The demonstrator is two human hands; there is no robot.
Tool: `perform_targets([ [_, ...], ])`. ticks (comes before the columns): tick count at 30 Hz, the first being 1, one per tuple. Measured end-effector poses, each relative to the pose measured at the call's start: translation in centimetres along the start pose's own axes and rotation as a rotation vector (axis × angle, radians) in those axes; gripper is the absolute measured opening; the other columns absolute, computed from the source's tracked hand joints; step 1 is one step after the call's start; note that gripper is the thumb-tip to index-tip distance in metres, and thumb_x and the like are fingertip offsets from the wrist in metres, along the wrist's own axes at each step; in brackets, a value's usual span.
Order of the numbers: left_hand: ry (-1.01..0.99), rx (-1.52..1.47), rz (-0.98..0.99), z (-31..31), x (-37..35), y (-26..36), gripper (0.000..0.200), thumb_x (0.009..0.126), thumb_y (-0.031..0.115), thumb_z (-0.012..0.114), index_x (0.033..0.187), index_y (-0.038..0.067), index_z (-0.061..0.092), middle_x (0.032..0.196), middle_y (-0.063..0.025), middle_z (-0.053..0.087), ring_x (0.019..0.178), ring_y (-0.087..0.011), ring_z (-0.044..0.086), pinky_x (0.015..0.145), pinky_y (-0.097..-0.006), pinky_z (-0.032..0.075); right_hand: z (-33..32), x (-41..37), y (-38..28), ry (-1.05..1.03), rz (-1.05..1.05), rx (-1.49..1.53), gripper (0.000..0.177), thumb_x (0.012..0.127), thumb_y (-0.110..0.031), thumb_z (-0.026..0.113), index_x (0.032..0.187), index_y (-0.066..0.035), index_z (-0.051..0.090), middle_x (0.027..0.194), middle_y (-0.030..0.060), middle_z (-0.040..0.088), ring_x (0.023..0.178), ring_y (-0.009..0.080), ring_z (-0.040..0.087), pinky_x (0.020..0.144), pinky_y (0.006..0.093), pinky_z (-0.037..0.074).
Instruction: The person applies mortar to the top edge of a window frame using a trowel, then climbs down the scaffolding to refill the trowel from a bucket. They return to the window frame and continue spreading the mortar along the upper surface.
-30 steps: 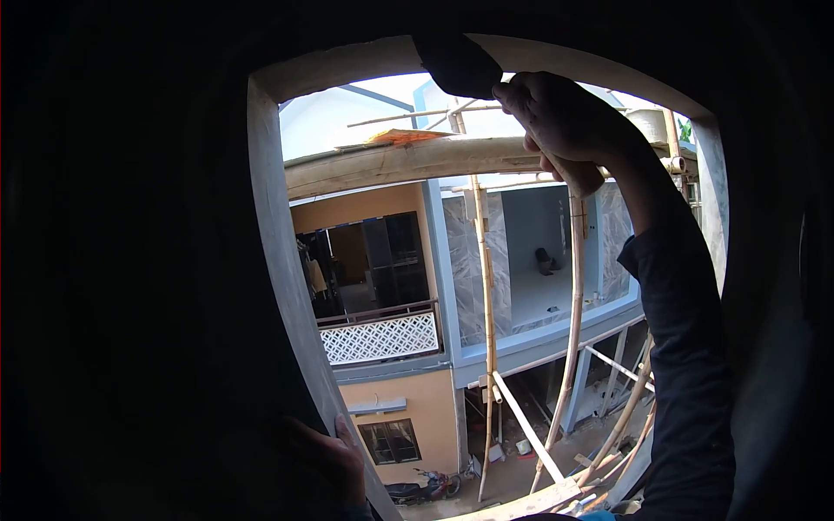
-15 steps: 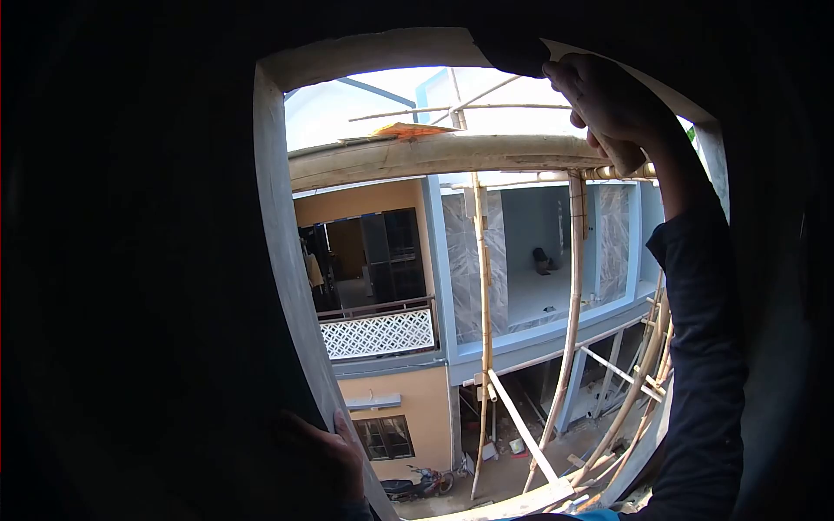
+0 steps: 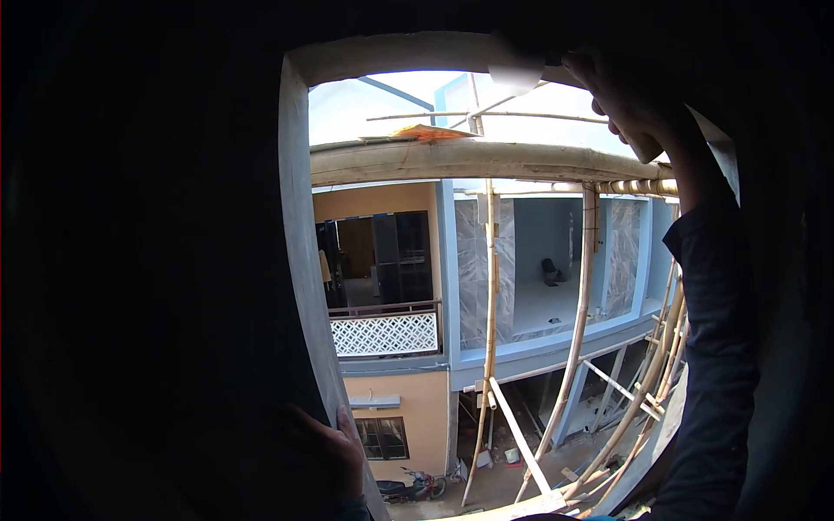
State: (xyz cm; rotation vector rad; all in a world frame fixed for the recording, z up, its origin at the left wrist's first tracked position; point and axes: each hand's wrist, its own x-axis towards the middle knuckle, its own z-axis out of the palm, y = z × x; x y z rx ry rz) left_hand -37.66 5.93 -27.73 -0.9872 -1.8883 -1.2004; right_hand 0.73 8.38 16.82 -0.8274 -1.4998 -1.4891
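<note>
My right hand [image 3: 621,104] is raised at the top right, closed round the handle of a trowel-like tool. The handle's end [image 3: 644,146] shows below my fingers, and the tool's flat blade [image 3: 518,75] lies against the top edge of the window opening [image 3: 391,56], smeared by motion. Low on the left side of the opening, my left hand [image 3: 334,447] rests on the frame's edge [image 3: 300,217], thumb apart from the shadowed fingers and nothing seen in it.
Outside stand a thick horizontal beam [image 3: 486,161] and bamboo poles [image 3: 491,286]. Behind them are a building with a white patterned railing [image 3: 384,335] and a blue-framed opening [image 3: 547,252]. A motorbike [image 3: 413,484] is parked below. Dark wall surrounds the opening.
The view has shifted, so the opening sits further right. The blade, dark before, now looks pale and blurred against the top edge. My left hand stays on the frame.
</note>
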Motion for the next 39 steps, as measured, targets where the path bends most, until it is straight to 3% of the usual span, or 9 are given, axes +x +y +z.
perform_targets([
  [2, 0.004, 0.027, 0.015, -0.2, -0.1, 0.0, 0.082, 0.09, 0.033, 0.061, 0.146, -0.003, 0.012, 0.147, -0.0318, 0.017, 0.136, -0.0493, 0.021, 0.112, -0.0552, 0.021, 0.5, 0.8, -0.5, 0.147, -0.292, -0.104, 0.041, 0.096, -0.038, 0.051, 0.124, -0.008, 0.053, 0.089, 0.0142, 0.068, 0.064, 0.0213, 0.067, 0.056, 0.0355, 0.055],
  [7, -0.019, -0.033, -0.01, 0.4, -0.3, -0.3, 0.082, 0.09, 0.031, 0.061, 0.147, -0.002, 0.012, 0.148, -0.0313, 0.017, 0.136, -0.0496, 0.02, 0.112, -0.0555, 0.02, -6.2, 5.7, -12.6, -0.4, 0.033, -0.211, 0.029, 0.094, -0.029, 0.051, 0.091, -0.003, 0.064, 0.083, 0.0167, 0.065, 0.074, 0.0306, 0.065, 0.074, 0.043, 0.051],
  [10, -0.017, -0.002, 0.004, -0.1, -0.2, -0.2, 0.083, 0.09, 0.031, 0.06, 0.147, -0.003, 0.011, 0.147, -0.0316, 0.017, 0.136, -0.0496, 0.02, 0.112, -0.0556, 0.019, -5.9, 4.4, -7.6, -0.464, 0.107, -0.384, 0.037, 0.087, -0.035, 0.063, 0.111, -0.007, 0.058, 0.085, 0.0163, 0.066, 0.076, 0.0269, 0.067, 0.076, 0.0423, 0.053],
  [12, -0.011, -0.007, -0.011, 0.1, -0.2, 0.0, 0.084, 0.088, 0.03, 0.063, 0.147, -0.002, 0.012, 0.148, -0.0302, 0.019, 0.137, -0.0473, 0.021, 0.113, -0.0531, 0.019, 1.4, 2.3, 6.3, 0.194, -0.195, -0.105, 0.041, 0.096, -0.045, 0.048, 0.117, -0.011, 0.055, 0.074, 0.0095, 0.06, 0.056, 0.0127, 0.057, 0.048, 0.0292, 0.046],
  [15, 0.009, -0.026, -0.023, 0.2, -0.2, 0.2, 0.086, 0.087, 0.029, 0.065, 0.147, -0.001, 0.012, 0.149, -0.0289, 0.021, 0.138, -0.0452, 0.022, 0.114, -0.0508, 0.019, -4.7, -1.4, -1.6, -0.133, 0.422, 0.297, 0.031, 0.096, -0.036, 0.051, 0.111, -0.01, 0.059, 0.079, 0.0117, 0.066, 0.073, 0.0245, 0.067, 0.064, 0.0367, 0.054],
  [16, 0.02, -0.036, -0.019, 0.2, -0.2, 0.2, 0.086, 0.086, 0.028, 0.065, 0.147, -0.001, 0.012, 0.149, -0.0289, 0.021, 0.137, -0.0454, 0.023, 0.114, -0.051, 0.019, -2.5, -3.1, -1.6, 0.079, 0.269, 0.416, 0.042, 0.096, -0.05, 0.044, 0.109, -0.011, 0.054, 0.067, 0.0035, 0.05, 0.053, 0.007, 0.044, 0.05, 0.0268, 0.04],
  [22, -0.071, -0.019, 0.012, -0.3, 0.0, -0.3, 0.083, 0.09, 0.032, 0.059, 0.146, -0.004, 0.01, 0.146, -0.0328, 0.019, 0.136, -0.0506, 0.02, 0.112, -0.0561, 0.019, 7.5, -5.4, -7.6, 0.119, 0.306, 0.655, 0.025, 0.096, -0.026, 0.055, 0.11, -0.005, 0.052, 0.094, 0.014, 0.066, 0.089, 0.0257, 0.067, 0.074, 0.0359, 0.051],
  [33, -0.057, -0.153, 0.02, 2.7, -0.8, -1.9, 0.088, 0.088, 0.032, 0.061, 0.144, -0.01, 0.007, 0.147, -0.0354, 0.011, 0.138, -0.051, 0.01, 0.114, -0.0549, 0.011, 19.2, 1.1, -13.6, 0.72, 0.405, 0.929, 0.017, 0.094, -0.021, 0.057, 0.101, -0.006, 0.052, 0.086, 0.0108, 0.06, 0.077, 0.0259, 0.061, 0.068, 0.0343, 0.047],
  [39, -0.007, -0.082, 0.054, 1.9, -0.6, -1.7, 0.092, 0.087, 0.034, 0.063, 0.145, -0.008, 0.004, 0.148, -0.0344, 0.006, 0.139, -0.05, 0.004, 0.114, -0.0557, 0.007, 21.4, 2.8, -15.3, 0.694, 0.478, 1.101, 0.02, 0.094, -0.025, 0.058, 0.102, -0.007, 0.052, 0.093, 0.0121, 0.061, 0.084, 0.0252, 0.062, 0.072, 0.0352, 0.047],
])
